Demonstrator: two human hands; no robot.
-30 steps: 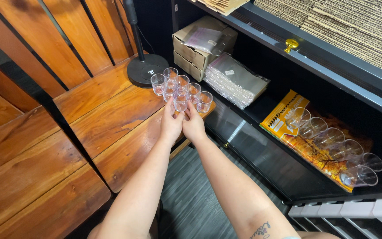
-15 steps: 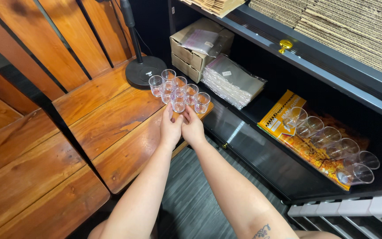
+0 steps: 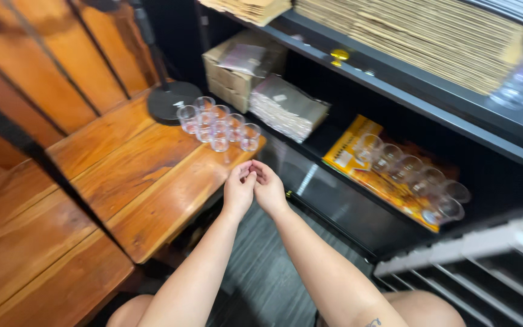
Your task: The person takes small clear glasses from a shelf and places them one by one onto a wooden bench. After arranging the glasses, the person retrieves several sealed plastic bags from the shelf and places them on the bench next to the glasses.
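Two bare hands met above the edge of a wooden bench as we looked down: our left hand and right hand were pressed together at the fingertips, the fingers loosely curled and holding nothing that we could see. Both forearms reached up from the bottom of the frame over a grey floor. Just beyond the hands, apart from them, a cluster of small clear plastic cups stood upright on the far corner of the wooden bench, packed close together. Behind the cups lay the round black base of a stand, its pole rising out of view. To the right, on the lower black shelf, a row of clear cups lay on its side on a yellow package. Farther back we saw a wrapped stack of paper goods and a cardboard box; flattened corrugated cardboard filled the shelf above.
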